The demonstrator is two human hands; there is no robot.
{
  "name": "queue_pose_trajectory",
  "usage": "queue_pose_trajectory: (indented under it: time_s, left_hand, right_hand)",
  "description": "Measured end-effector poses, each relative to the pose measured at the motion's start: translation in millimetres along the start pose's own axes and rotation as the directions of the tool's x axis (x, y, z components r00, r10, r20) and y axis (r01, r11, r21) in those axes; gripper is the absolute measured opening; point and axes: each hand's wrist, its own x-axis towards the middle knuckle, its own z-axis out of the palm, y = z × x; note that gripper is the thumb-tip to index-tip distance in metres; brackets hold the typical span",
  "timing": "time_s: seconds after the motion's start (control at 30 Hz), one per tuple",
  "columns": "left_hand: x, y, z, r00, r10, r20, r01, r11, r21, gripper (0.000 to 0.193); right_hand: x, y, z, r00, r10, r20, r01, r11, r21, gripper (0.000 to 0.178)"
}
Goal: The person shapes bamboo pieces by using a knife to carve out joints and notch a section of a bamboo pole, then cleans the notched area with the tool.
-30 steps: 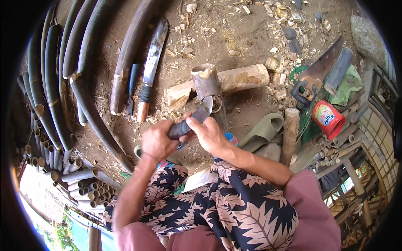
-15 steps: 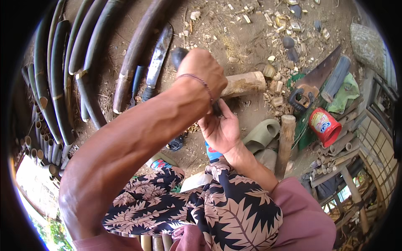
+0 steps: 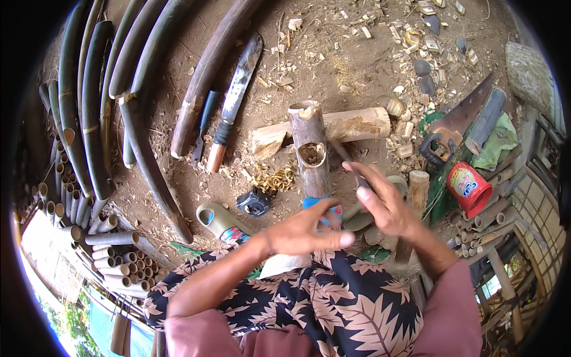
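A dark bamboo section (image 3: pixel 312 169) with an open top and a rough hole cut in its side stands in front of me, leaning against a split log (image 3: pixel 357 125). Pale scraps show inside the hole. My left hand (image 3: pixel 306 231) is open, thumb stretched out, above my lap and just short of the bamboo's lower end. To the right of the bamboo, my right hand (image 3: pixel 383 202) grips a slim dark tool (image 3: pixel 352 169) that points up and left. Motion blurs its tip, so its exact kind is unclear.
A large knife (image 3: pixel 235 89) and a dark-handled tool (image 3: pixel 205 122) lie at left, beside long bamboo poles (image 3: pixel 202 77). A black tape measure (image 3: pixel 254 201) sits by curled shavings. At right are a handsaw (image 3: pixel 455 122), a red tub (image 3: pixel 470 189) and an upright wooden post (image 3: pixel 416 190).
My left arm, which stretched across the view with a fist over the log, has drawn back and the hand has opened. My right hand has moved right. The bamboo section is now uncovered.
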Motion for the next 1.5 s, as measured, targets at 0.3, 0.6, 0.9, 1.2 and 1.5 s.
queue_pose_trajectory:
  time_s: [0.3, 0.6, 0.9, 1.2, 1.5]
  left_hand:
    - [94, -10, 52, 0.933, -0.092, -0.348, -0.348, 0.023, -0.937, 0.028]
    - [68, -12, 17, 0.781, -0.444, -0.439, 0.101, 0.783, -0.614, 0.049]
    - [57, -32, -24, 0.845, -0.083, -0.529, 0.228, 0.950, 0.215, 0.038]
    - [65, -25, 5, 0.820, -0.002, -0.572, 0.066, 0.994, 0.091, 0.034]
    - [91, 21, 24, 0.780, -0.307, -0.545, -0.408, 0.411, -0.815, 0.028]
  right_hand:
    - [63, -34, -34, 0.853, 0.144, 0.501, 0.355, 0.544, -0.761, 0.022]
    - [37, -3, 13, 0.897, 0.369, 0.243, -0.281, 0.901, -0.329, 0.033]
    - [25, 18, 97, 0.939, 0.315, -0.139, -0.319, 0.948, -0.004, 0.033]
    - [6, 27, 73, 0.964, 0.101, -0.247, -0.177, 0.935, -0.308, 0.042]
    - [81, -20, -26, 0.944, -0.038, 0.327, 0.307, 0.463, -0.831, 0.017]
